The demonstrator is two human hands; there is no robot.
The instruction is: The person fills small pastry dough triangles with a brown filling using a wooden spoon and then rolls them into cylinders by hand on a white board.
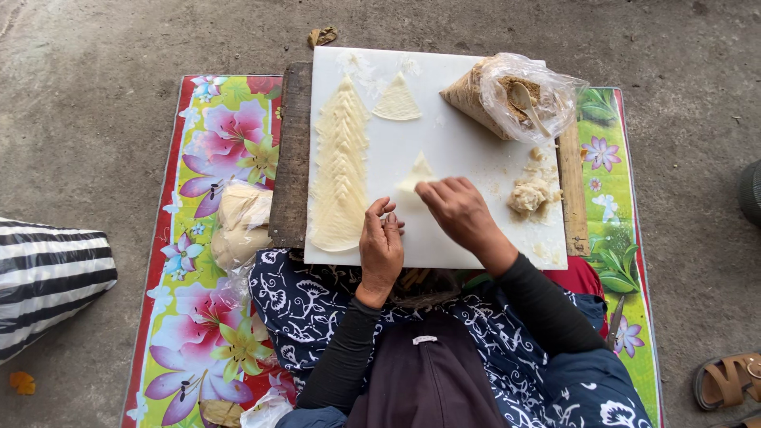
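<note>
My right hand (460, 211) rests on a small folded triangle of thin pale pastry (418, 170) in the middle of a white cutting board (468, 143); its fingers press the wrapper's lower edge. My left hand (381, 246) lies just beside it, fingers curled near the same piece, touching its lower left corner as far as I can tell. A long stack of overlapping pastry strips (341, 170) lies along the board's left side. A finished flat triangle (396, 101) sits at the far end.
A clear plastic bag of brown filling with a spoon (515, 95) lies at the board's far right, a lump of dough (531, 194) below it. A bagged dough (240, 222) sits on the floral mat (198, 158). Striped bag (47, 277) left, sandal (729, 380) right.
</note>
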